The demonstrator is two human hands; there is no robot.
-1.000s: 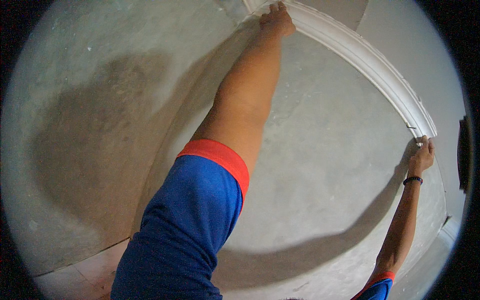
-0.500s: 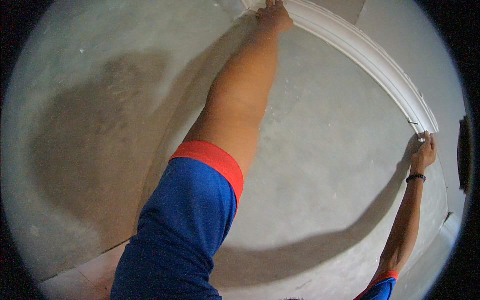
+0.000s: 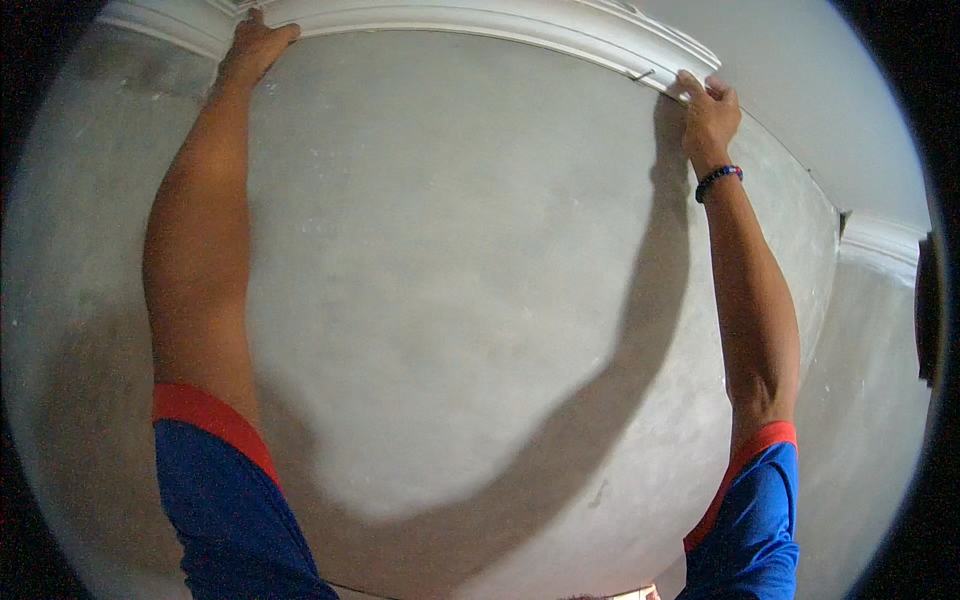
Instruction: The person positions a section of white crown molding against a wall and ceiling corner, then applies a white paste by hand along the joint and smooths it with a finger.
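A long white moulded cornice strip [image 3: 480,22] runs along the top of a grey plastered wall [image 3: 450,300], just under the ceiling. My left hand [image 3: 252,48] is raised and pressed flat against the strip's lower edge near its left part. My right hand [image 3: 708,108] grips the strip's right end with its fingers curled over the lower edge. A thin nail or pin [image 3: 642,74] sticks out of the wall just left of my right hand. A beaded bracelet [image 3: 718,180] sits on my right wrist. Both arms wear blue sleeves with red cuffs.
Another short piece of white cornice [image 3: 880,238] is fixed on the adjoining wall at the right, past the corner. The pale ceiling [image 3: 800,90] lies above the strip. My arms cast dark shadows over the plaster.
The view has swung so both arms now reach straight up. My hands have stayed on the cornice strip, the left at its left part, the right at its right end.
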